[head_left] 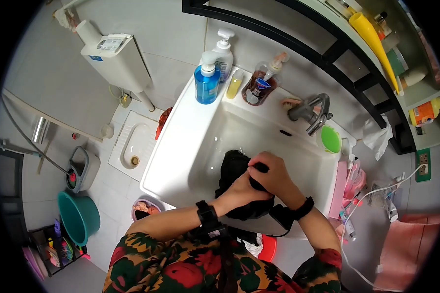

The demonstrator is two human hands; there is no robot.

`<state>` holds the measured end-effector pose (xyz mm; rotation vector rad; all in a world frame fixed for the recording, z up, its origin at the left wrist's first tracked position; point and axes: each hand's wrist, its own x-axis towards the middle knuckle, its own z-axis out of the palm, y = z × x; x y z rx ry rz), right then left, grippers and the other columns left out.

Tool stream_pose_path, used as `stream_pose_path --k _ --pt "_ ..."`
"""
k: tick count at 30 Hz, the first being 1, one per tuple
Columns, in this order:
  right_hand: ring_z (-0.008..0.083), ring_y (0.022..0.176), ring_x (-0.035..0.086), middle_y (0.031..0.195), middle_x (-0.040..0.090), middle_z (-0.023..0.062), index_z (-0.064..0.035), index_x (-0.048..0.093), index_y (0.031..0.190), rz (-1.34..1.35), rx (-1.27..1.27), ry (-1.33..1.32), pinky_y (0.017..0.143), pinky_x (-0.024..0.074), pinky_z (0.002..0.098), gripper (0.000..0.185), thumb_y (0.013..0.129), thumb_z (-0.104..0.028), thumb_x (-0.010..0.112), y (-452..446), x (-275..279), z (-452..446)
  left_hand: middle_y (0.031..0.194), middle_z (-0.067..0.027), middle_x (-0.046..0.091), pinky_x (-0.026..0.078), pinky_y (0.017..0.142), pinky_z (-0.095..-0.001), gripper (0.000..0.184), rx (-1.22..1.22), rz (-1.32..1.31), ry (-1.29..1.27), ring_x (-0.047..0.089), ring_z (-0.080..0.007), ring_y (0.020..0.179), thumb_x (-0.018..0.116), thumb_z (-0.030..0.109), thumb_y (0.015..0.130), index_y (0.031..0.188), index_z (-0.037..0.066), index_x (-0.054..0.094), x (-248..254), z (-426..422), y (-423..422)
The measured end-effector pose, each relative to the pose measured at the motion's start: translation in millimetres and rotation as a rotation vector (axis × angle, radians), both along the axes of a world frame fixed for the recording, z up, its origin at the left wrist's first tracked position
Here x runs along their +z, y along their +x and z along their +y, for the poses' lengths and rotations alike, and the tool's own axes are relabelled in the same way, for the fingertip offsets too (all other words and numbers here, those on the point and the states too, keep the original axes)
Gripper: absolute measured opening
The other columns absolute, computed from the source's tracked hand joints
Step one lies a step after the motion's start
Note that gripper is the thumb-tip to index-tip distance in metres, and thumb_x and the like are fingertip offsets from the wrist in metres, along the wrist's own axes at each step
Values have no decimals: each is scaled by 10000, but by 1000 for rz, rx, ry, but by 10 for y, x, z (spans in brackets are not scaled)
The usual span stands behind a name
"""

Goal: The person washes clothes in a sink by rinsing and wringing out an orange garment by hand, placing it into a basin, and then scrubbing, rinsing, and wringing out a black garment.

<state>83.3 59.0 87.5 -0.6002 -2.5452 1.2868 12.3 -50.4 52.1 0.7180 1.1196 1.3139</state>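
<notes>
Black cloth (pixel 233 168) lies bunched in the white sink (pixel 181 151), low in the basin toward my body. My left hand (pixel 243 191) is closed on the cloth from the left. My right hand (pixel 271 172) grips a bunched part of it, close against the left hand. Between the two hands a dark fold sticks up. Some of the cloth is hidden under my hands and wrists. Black bands circle both wrists. Behind the basin stands a grey metal faucet (pixel 308 113), with a green cup (pixel 330 139) beside it.
Along the sink's back ledge stand a blue pump bottle (pixel 207 85), a white pump bottle (pixel 224 56) and a reddish-brown soap bottle (pixel 261 85). A black-framed shelf (pixel 337 49) overhangs the right. On the floor at left are a squat toilet (pixel 134 144) and a teal bucket (pixel 79 217).
</notes>
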Motion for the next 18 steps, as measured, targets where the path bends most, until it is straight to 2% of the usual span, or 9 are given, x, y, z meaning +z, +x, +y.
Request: stream_pose_path --k 2,6,8,9,11,14,15,16,18 --pt "261 679 556 763 566 96 -37 563 763 -7 10 90 622 450 323 123 671 -102 613 -36 -83 -46 997 -145 576 438 808 -303 635 113 155 -51 564 -235 944 731 213 610 1124 -22 441 -143 -10 55" --pt "295 702 539 730 539 89 -51 546 744 -122 -26 269 623 447 366 94 667 -93 579 -98 -195 -142 997 -143 583 452 755 -300 503 92 334 -125 578 -210 900 725 187 653 1040 -41 498 -259 7 109" --pt "300 710 535 725 532 86 -54 543 746 -118 -62 313 632 445 378 91 668 -92 571 -133 -199 -185 914 -213 594 462 761 -362 647 173 494 -258 572 -353 895 732 323 607 1092 1 451 -213 15 103" --pt "293 745 541 771 540 94 -53 549 807 -61 -81 306 662 447 372 142 675 -98 577 -145 -190 -197 914 -213 594 462 761 -362 647 168 500 -252 572 -353 895 732 323 607 1092 1 451 -256 10 97" --pt "273 816 552 875 548 115 -37 536 945 111 -150 265 722 448 353 263 700 -116 587 -146 -120 -208 904 -218 591 462 764 -357 636 446 508 -146 577 -351 879 743 320 598 1069 1 458 -397 -7 103" --pt "232 935 544 1029 527 154 9 461 1115 195 -285 157 795 443 304 391 762 -108 582 89 5 -247 885 -112 610 472 729 -299 426 554 -66 77 599 -219 821 691 140 667 1014 -20 503 -326 37 -132" --pt "230 893 559 1000 545 155 19 481 1086 314 -413 -121 768 457 300 340 800 -149 555 216 25 -306 883 -69 604 476 710 -285 303 546 -213 30 584 -168 803 643 46 683 965 -10 546 27 -23 -249" --pt "228 850 575 971 563 156 29 502 1058 431 -534 -404 741 471 297 311 838 -190 529 366 26 -365 856 -76 604 483 702 -295 254 581 -408 -12 589 -181 774 616 30 688 936 -1 568 123 -18 -329" --pt "239 733 598 890 594 164 37 535 1012 299 -283 -923 679 494 298 437 890 -371 433 808 -196 -408 819 -81 599 491 688 -302 237 583 -704 -119 589 -199 740 599 47 700 932 5 567 223 -15 -470"
